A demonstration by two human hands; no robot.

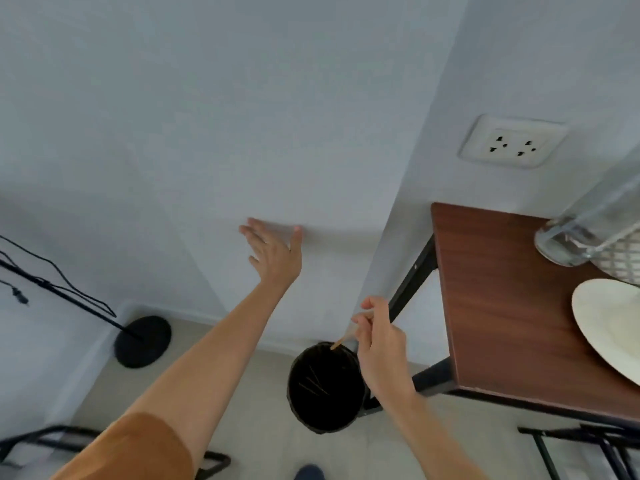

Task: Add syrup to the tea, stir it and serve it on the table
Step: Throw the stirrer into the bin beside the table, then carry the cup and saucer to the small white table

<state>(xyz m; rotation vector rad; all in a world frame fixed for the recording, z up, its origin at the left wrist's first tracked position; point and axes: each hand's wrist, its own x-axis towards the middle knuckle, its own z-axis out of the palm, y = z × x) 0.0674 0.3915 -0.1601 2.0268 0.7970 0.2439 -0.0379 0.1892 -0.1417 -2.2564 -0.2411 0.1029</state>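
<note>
My right hand (pixel 379 344) pinches a thin wooden stir stick (pixel 343 339), whose lower tip hangs over the open mouth of a black waste bin (pixel 323 415) on the floor. Several similar sticks lie inside the bin. My left hand (pixel 273 251) is stretched forward with fingers spread, flat against or very close to the white wall, holding nothing. No tea cup or syrup is in view.
A brown wooden table (pixel 502 306) with black legs stands at the right, bearing a clear glass vase (pixel 581 233) and a white plate (pixel 609 327). A wall socket (pixel 512 142) sits above it. A black lamp base (pixel 142 341) with cable stands at left.
</note>
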